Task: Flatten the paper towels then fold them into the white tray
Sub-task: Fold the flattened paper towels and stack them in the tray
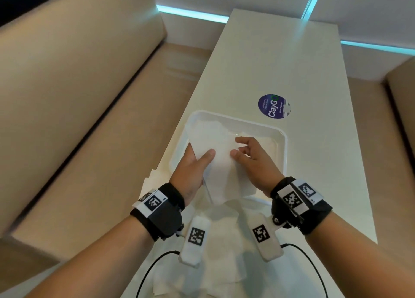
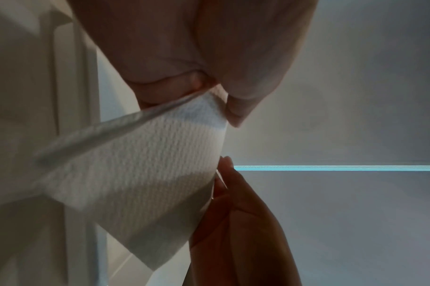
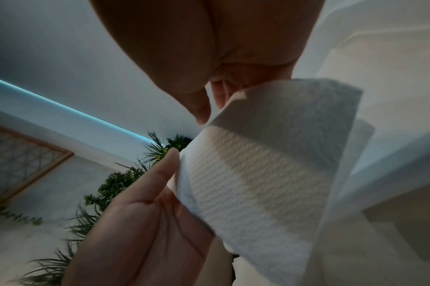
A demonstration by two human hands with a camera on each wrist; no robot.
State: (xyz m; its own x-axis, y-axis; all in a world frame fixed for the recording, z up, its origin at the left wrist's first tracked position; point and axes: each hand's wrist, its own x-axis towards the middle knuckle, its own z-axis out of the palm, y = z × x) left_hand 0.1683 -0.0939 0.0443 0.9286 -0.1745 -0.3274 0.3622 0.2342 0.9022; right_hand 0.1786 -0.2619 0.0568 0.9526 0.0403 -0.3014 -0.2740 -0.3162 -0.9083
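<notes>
A folded white paper towel [image 1: 221, 165] hangs in the air over the near part of the white tray [image 1: 284, 138]. My left hand [image 1: 199, 154] pinches its left edge, thumb on top and fingers beneath. My right hand [image 1: 237, 147] pinches its right edge between thumb and fingers. The left wrist view shows the embossed paper towel [image 2: 140, 164] held at its top corner, with the right hand [image 2: 238, 222] behind it. In the right wrist view the paper towel [image 3: 258, 174] sits between both hands. Other white towels [image 1: 208, 127] lie inside the tray.
Several loose crumpled towels [image 1: 224, 264] lie on the white table [image 1: 314, 163] close to me, and some [image 1: 152, 176] overhang its left edge. A round blue sticker [image 1: 274, 106] lies beyond the tray. Beige benches [image 1: 78, 95] flank the table. Black cables [image 1: 152, 268] run from my wrists.
</notes>
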